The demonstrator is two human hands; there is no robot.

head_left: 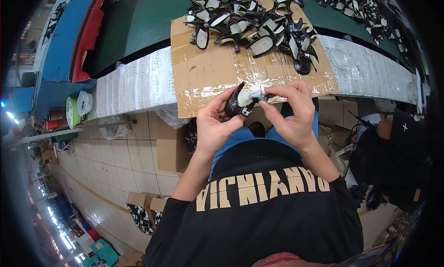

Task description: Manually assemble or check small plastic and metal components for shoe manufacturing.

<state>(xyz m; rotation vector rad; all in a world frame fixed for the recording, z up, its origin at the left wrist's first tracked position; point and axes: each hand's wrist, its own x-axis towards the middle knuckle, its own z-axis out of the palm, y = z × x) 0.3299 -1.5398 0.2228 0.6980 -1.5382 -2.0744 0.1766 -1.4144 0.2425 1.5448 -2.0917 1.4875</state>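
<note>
My left hand (213, 124) is closed round a glossy black shoe heel (234, 106), its pale cup side facing up and to the right. Between the thumb and fingers of my right hand (296, 108) is a small bluish-white wad (255, 95), pressed at the heel's pale edge; whether it is cloth or something else I cannot make out. Both hands work just over the near edge of a brown cardboard sheet (203, 77). Several similar black heels (262, 46) with cream insides lie heaped on the sheet's far part.
A green belt (134, 28) runs behind a ledge wrapped in white paper (141, 84). More heels (354, 10) lie on the belt at far right. A green bowl (72, 112) hangs at left. Boxes (169, 146) stand below. Another person (393, 146) is close at right.
</note>
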